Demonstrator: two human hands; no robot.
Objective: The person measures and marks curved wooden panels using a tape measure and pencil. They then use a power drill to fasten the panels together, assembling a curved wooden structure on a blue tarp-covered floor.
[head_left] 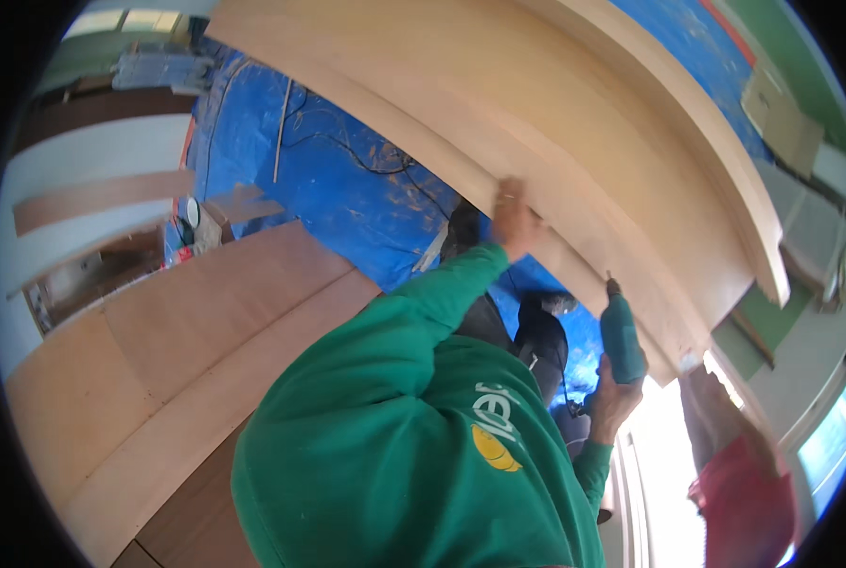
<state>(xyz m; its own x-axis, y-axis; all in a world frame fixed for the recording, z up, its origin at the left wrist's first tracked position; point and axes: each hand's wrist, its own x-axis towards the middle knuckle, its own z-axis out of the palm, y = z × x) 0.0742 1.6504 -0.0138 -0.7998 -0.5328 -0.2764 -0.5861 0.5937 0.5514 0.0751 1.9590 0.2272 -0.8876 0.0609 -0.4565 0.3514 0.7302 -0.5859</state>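
Observation:
A long pale wooden panel (574,142) with a raised lip along its far side slants across the view in front of me. My left hand (517,220) is at its near edge; motion smears the fingers, so whether they grip it I cannot tell. Wrapped round the grip of a teal power drill (619,327), my right hand (616,390) is closed. The drill's bit points up at the panel's near strip, close to its right end; whether the tip touches the wood is unclear. Another person's hand (712,407), below a red sleeve, is at that right end.
Blue sheeting (333,204) covers the floor, with a dark cable (347,151) across it. Another wooden panel (186,350) lies at my left. Bright light enters at the lower right. A cardboard box (783,118) stands at the far right.

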